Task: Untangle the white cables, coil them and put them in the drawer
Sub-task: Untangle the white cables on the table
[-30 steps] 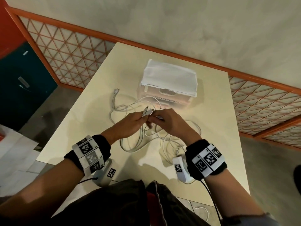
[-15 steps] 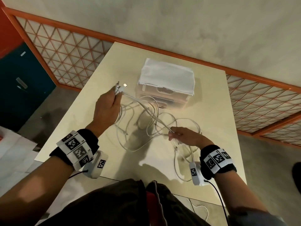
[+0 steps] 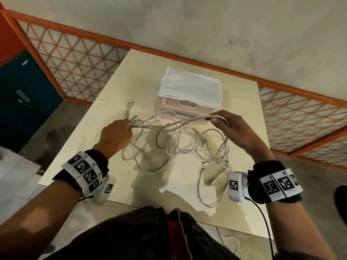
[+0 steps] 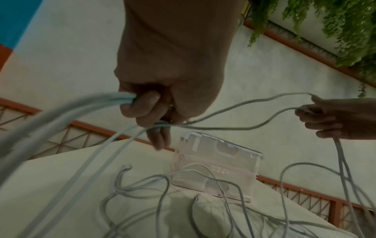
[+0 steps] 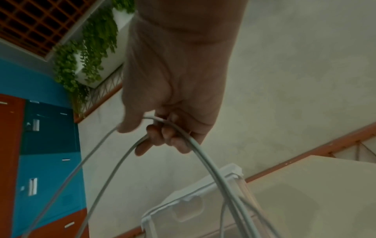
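A tangle of white cables (image 3: pixel 180 145) lies on the cream table (image 3: pixel 242 113) in front of a clear drawer box (image 3: pixel 187 107) covered by a white cloth (image 3: pixel 189 87). My left hand (image 3: pixel 129 124) grips a bunch of cable ends near their plugs, seen close in the left wrist view (image 4: pixel 130 99). My right hand (image 3: pixel 217 120) is raised in front of the drawer and pinches two strands (image 5: pixel 183 133) that stretch across to the left hand. Loose loops hang from both hands down to the table. The drawer (image 4: pixel 215 167) is closed.
An orange lattice railing (image 3: pixel 75 61) runs behind and beside the table. A blue and red cabinet (image 3: pixel 22 94) stands at the far left. One cable loop (image 3: pixel 208 196) lies near the table's front edge. Another cable (image 3: pixel 231 243) lies on the floor below.
My right hand has risen from the table surface up and right to in front of the drawer, drawing strands taut. My left hand has come slightly back toward me with the plug ends.
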{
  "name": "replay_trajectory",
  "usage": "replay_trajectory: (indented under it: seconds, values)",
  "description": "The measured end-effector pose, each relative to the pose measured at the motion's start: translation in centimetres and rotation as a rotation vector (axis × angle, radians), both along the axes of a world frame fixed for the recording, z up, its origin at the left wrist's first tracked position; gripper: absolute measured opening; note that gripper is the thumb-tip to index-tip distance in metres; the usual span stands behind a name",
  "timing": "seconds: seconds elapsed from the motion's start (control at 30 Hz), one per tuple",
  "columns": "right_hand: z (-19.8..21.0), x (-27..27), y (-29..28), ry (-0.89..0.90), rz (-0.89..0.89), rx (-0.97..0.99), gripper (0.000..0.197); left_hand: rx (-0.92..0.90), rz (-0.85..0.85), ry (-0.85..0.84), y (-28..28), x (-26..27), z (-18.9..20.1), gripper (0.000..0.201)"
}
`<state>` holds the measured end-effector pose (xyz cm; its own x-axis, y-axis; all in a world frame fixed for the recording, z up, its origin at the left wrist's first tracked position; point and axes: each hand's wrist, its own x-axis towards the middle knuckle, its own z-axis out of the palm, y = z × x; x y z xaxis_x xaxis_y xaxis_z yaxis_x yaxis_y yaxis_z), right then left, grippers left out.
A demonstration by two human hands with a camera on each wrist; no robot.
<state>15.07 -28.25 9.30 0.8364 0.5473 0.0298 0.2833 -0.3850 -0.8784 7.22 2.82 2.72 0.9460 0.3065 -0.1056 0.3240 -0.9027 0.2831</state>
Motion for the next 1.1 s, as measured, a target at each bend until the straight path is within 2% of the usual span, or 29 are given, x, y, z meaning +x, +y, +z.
replay_trajectory:
  seconds: [0.1,0.2,0.27,0.33,0.4,0.5,0.6,0.67,0.77,0.87,1.0,1.1]
  values:
    - [-0.2,-0.5,0.5,0.091,0.036,-0.064,0.024,-0.038,0.017,0.044,-0.3,0.0,0.1,0.028]
    - [-1.6,-0.7,0.8,-0.008,0.011,-0.21,0.029,-0.071,0.018,0.032,-0.7,-0.2,0.5,0.03]
    - [-2.8,-0.9,1.2,-0.051,0.025,-0.285,0.028,-0.149,-0.007,-0.055,-1.2,-0.3,0.9,0.029]
    - [-3.4,-1.3,1.9,-0.061,0.046,-0.316,0.026,-0.306,-0.069,-0.154,-1.8,-0.3,1.1,0.029]
    - [-3.6,-1.6,3.0,-0.088,0.066,-0.326,0.025,-0.508,-0.173,-0.178,-2.8,-0.3,1.4,0.033]
    - [-3.1,-2.2,5.0,-0.161,0.115,-0.285,0.025,-0.759,-0.293,-0.07,-5.0,-0.3,1.9,0.033]
    - [-2.5,-2.4,6.3,-0.185,0.142,-0.182,0.022,-0.949,-0.282,0.095,-6.7,-0.6,2.1,0.034]
    - [-2.3,-2.4,6.4,-0.16,0.13,-0.149,0.021,-0.901,-0.282,0.024,-6.9,-0.7,2.0,0.032]
    - [-3.5,-2.4,5.3,-0.033,0.123,-0.186,0.019,-0.787,-0.167,-0.256,-6.4,-0.8,2.4,0.02]
    - [-6.1,-2.2,3.4,0.079,0.172,-0.313,0.019,-0.793,-0.091,-0.507,-5.6,-1.0,3.3,0.023]
    - [-9.2,-2.0,1.0,0.145,0.191,-0.55,0.016,-0.748,-0.117,-0.656,-4.9,-1.3,4.1,0.022]
    - [-10.3,-2.1,0.0,0.134,0.142,-0.608,0.028,-0.698,-0.161,-0.736,-4.5,-1.2,4.8,0.023]
